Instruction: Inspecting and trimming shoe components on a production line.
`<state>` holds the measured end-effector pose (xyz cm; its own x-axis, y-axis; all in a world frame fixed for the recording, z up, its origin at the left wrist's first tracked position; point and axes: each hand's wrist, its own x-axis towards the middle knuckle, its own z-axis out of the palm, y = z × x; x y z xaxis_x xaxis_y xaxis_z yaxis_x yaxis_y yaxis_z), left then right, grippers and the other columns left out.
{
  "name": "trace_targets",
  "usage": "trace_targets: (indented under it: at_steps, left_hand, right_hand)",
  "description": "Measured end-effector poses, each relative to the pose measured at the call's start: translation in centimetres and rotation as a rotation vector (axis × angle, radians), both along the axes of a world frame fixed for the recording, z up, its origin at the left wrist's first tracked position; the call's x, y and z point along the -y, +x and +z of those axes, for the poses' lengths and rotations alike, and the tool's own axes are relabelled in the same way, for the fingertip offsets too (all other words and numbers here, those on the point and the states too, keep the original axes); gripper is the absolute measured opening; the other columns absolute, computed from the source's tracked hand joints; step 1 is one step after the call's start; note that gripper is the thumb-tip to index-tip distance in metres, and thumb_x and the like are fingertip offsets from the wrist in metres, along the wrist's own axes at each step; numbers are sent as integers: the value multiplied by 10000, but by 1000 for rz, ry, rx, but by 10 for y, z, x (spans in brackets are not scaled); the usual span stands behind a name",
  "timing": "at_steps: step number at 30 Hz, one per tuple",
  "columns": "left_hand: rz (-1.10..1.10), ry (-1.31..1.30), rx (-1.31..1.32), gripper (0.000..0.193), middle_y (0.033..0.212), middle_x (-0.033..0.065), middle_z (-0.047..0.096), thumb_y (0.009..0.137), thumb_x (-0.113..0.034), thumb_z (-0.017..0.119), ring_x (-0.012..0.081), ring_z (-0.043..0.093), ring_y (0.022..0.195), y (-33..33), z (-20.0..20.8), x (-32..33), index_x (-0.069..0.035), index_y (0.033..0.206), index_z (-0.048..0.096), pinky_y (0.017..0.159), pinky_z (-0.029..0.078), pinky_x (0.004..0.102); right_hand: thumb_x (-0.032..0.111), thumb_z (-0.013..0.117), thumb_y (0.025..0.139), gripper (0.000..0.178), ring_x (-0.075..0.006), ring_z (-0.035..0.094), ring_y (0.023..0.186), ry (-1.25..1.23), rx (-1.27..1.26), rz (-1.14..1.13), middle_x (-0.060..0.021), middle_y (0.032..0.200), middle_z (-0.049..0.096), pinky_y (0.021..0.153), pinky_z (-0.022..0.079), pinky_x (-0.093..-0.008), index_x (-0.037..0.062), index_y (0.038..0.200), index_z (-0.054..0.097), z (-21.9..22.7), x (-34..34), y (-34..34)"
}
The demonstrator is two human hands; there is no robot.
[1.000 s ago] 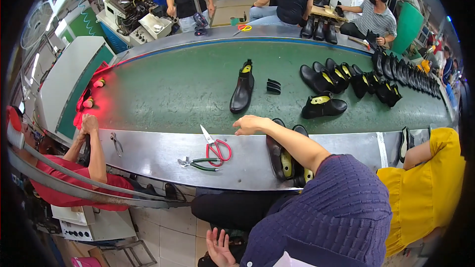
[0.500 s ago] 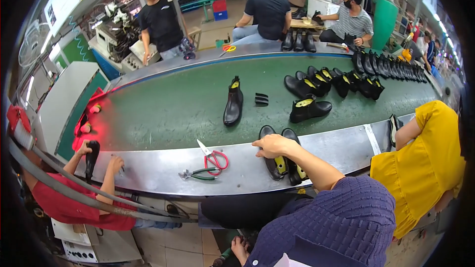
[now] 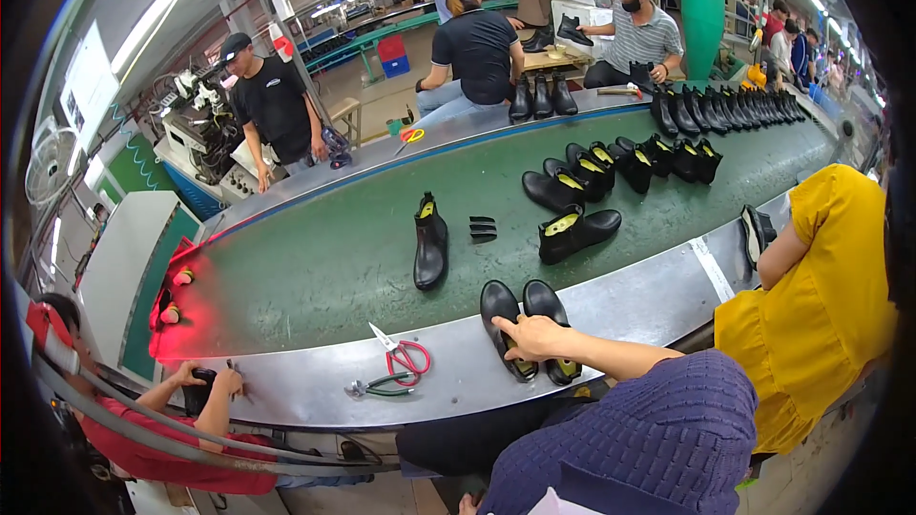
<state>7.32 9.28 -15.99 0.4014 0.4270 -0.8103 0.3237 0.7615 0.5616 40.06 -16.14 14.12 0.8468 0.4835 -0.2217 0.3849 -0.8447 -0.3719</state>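
A pair of black ankle boots lies at the near metal edge, toes pointing away: a left boot and a right boot. My right hand reaches across both from the right. Its fingers and thumb close round the left boot near the ankle; the palm hides part of the right boot's shaft. Yellow lining shows below the hand. Only a sliver of my left hand shows at the bottom edge, its fingers cut off. Left of the boots lie red-handled scissors and green-handled pliers.
On the green belt stand a single boot, small black strips, a lying boot and a boot cluster. A co-worker in red handles a black boot at left; one in yellow sits at right.
My right hand has shifted toward me, from the boots' upper part onto the left boot's ankle. My left hand has mostly left the picture. The whole view has tilted.
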Motion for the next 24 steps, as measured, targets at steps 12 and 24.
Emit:
trace_targets:
  at_steps: [12,24]
  left_hand:
    - [-14,81,-55,489,1217,172,538,923,-305,579,322,572,1016,-23,-30,-17,-44,1308,430,821,506,427]
    - [93,76,-53,385,1142,176,605,938,-272,547,316,639,891,-58,-71,-1,-45,1242,479,747,536,421]
  right_hand:
    - [303,652,826,680,-402,624,919,63,-104,187,-233,929,642,826,478,-479,235,1424,335,10,18,21]
    - [272,568,878,504,-416,632,851,79,7,172,-236,852,639,776,482,-503,217,1355,415,-5,2,23]
